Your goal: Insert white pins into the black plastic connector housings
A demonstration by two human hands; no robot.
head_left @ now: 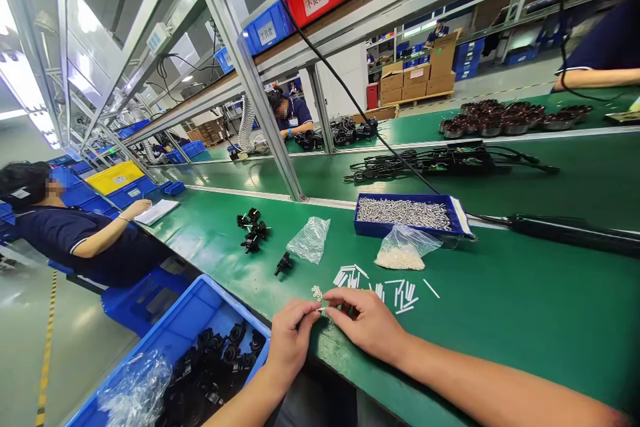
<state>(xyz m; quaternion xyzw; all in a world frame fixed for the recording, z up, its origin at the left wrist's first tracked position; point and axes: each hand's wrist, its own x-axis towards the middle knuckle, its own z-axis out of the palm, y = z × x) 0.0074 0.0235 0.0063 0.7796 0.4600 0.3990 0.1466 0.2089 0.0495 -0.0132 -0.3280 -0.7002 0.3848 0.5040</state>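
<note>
From where I stand, the head view has both hands meeting near the close edge of the green table [505, 320]. The left hand [291, 335] pinches a small white pin [322, 309] between thumb and forefinger, with one end poking out towards the right hand [371, 325]. That hand's thumb and forefinger come right up to the pin's free end; I can't tell whether they grip it or only touch it. So the pin sits in the narrow gap between the two sets of fingertips, just over the table.

Just beyond the fingertips lies a little cluster of pale rings [317, 291]. Loose white sticks [344, 277] are spread past the right hand's knuckles, some off to its right. Farther back are a bag of pale bits [400, 258], a blue tray [363, 227] full of metal pieces, and a clear bag [310, 240] lying flat. Black parts [255, 232] sit left of that bag. Below and left of the left hand stands a blue bin [193, 310] holding more black pieces and crumpled plastic [137, 387].
</note>
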